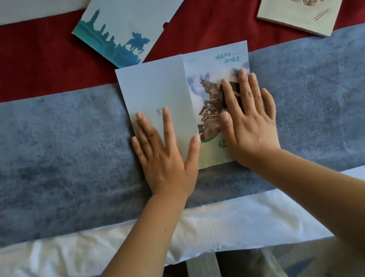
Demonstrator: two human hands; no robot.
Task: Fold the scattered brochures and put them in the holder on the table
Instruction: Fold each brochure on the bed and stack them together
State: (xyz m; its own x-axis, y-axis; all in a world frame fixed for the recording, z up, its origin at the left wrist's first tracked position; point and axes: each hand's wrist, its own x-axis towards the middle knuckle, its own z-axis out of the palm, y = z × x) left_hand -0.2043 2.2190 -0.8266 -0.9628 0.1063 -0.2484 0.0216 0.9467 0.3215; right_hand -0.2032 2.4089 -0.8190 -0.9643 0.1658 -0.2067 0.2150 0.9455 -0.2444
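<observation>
1. Two flat hands, fingers straight, grasping nothing: left hand point(162, 155) and right hand point(249, 123) press down, probably setting a crease.
2. The pale-blue paper brochure point(154, 85) lies part-folded on blue-grey cloth point(61, 156).

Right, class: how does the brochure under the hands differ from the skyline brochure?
The pressed brochure lies square, mostly on the blue-grey cloth; the skyline brochure lies tilted across the red cloth. The left hand and right hand press the pressed brochure; none touches the skyline brochure. The pressed brochure shows a photo panel; the skyline brochure a teal silhouette. Both are pale blue.
</observation>
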